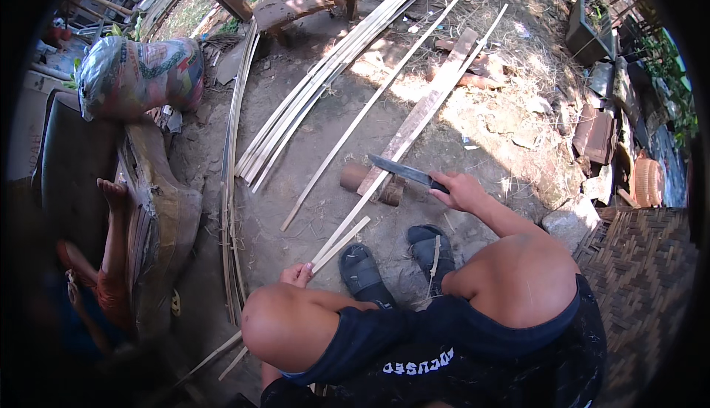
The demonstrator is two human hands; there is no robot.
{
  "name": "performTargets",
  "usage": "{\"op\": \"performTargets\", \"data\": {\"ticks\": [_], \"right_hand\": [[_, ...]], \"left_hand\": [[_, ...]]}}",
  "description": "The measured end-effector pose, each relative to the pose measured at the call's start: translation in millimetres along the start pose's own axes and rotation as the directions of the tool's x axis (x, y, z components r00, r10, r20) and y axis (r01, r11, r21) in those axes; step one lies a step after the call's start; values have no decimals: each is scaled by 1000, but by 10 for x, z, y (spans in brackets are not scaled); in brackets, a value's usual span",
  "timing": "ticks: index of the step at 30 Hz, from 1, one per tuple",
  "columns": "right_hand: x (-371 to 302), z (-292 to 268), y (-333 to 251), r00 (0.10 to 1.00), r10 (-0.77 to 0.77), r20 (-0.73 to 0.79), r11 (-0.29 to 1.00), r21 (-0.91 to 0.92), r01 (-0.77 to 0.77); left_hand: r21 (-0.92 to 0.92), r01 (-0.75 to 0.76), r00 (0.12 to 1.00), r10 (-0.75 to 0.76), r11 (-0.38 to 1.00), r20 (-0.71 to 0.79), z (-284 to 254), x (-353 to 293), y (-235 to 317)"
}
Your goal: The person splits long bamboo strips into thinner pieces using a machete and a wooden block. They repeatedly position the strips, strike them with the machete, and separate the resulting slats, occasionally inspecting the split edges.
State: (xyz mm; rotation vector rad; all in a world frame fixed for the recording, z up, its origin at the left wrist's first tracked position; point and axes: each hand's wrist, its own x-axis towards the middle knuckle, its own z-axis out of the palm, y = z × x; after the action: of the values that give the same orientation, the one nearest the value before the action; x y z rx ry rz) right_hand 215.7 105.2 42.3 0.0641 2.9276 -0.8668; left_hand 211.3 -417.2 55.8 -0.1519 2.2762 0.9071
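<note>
My right hand (pixel 460 190) is closed around the dark handle of a big knife (pixel 399 169). Its grey blade points left and lies across a long pale bamboo strip (pixel 350 218); I cannot tell whether it is cutting in. Beside my left knee, the fingers of my left hand (pixel 296 275) pinch the near end of that strip. A shorter pale piece (pixel 346 241) sticks out from the same grip at a slight angle. Under the strip, a worn plank (pixel 413 122) rests with its near end on a short brown log (pixel 389 193).
Several loose bamboo strips (pixel 307 94) lie on the dirt ahead, and a darker bundle (pixel 235 134) runs along the left. A stuffed sack (pixel 140 75) and another person's leg (pixel 114 223) are farther left. A stone (pixel 572 218) and woven mat (pixel 640 275) are at right.
</note>
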Motion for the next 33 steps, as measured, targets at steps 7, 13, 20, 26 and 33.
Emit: {"op": "performTargets", "data": {"ticks": [7, 13, 20, 26, 33], "right_hand": [[77, 67, 73, 999, -29, 41, 1000, -9, 29], [213, -113, 595, 964, 185, -190, 982, -13, -191], [161, 145, -43, 988, 131, -83, 991, 38, -128], [80, 337, -291, 992, 69, -104, 984, 173, -50], [109, 325, -234, 994, 72, -81, 984, 169, -58]], "left_hand": [[302, -74, 993, 97, 950, -63, -142, -211, 139], [155, 6, 996, 8, 988, -93, -215, -197, -547], [-145, -62, 996, 70, 988, 50, 178, 621, 287], [-488, -97, 988, 143, 867, 59, 286, 995, 570], [-714, -165, 980, 31, 681, -197, 288, 1184, 706]]}}
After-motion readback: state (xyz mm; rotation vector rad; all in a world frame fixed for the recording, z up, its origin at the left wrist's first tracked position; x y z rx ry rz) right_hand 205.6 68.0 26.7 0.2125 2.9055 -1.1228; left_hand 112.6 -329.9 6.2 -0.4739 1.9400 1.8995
